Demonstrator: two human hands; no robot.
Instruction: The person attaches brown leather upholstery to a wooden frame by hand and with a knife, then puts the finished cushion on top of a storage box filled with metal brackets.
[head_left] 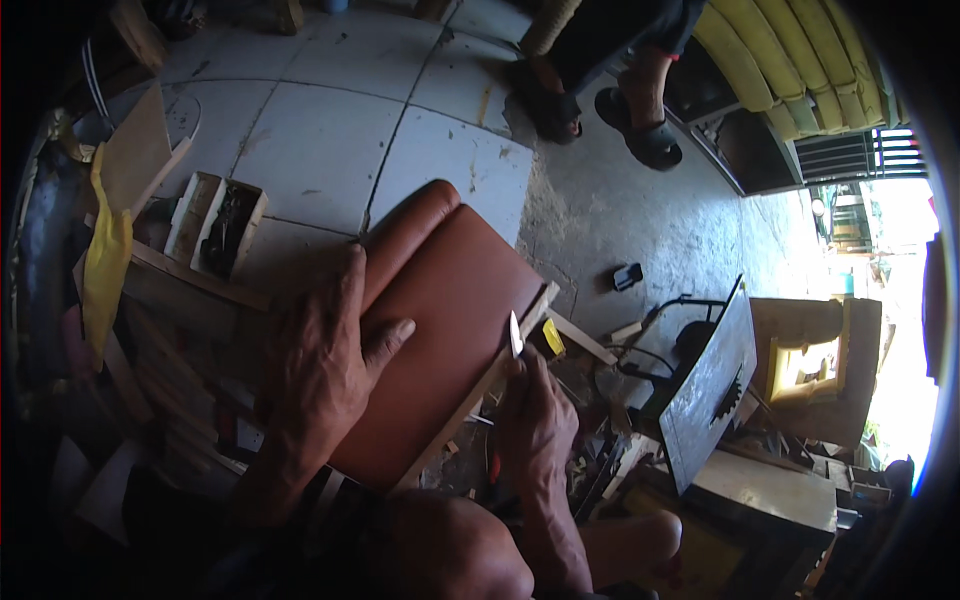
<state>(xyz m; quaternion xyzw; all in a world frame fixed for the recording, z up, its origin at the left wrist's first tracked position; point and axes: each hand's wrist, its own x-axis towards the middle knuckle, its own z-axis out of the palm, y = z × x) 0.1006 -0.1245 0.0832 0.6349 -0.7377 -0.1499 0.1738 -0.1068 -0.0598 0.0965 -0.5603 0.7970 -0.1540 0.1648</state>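
A brown padded panel (450,310) with a smooth leather-like cover lies tilted in front of me. A rounded padded roll (410,235) runs along its far left side, and a wooden strip (470,400) shows along its right edge. My left hand (325,350) rests over the roll and the panel's left side, index finger stretched out and thumb apart on the cover; its other fingers are in shadow. In my right hand (535,415) a small knife (516,335) is gripped, its pale blade pointing up beside the panel's right edge.
At the right stands a metal saw table (705,390) with a toothed blade showing. A person's sandalled feet (640,120) are at the far side. A parts box (220,225) and a yellow cloth (105,260) lie left. Yellow cushions (790,50) are stacked far right; wood scraps lie around.
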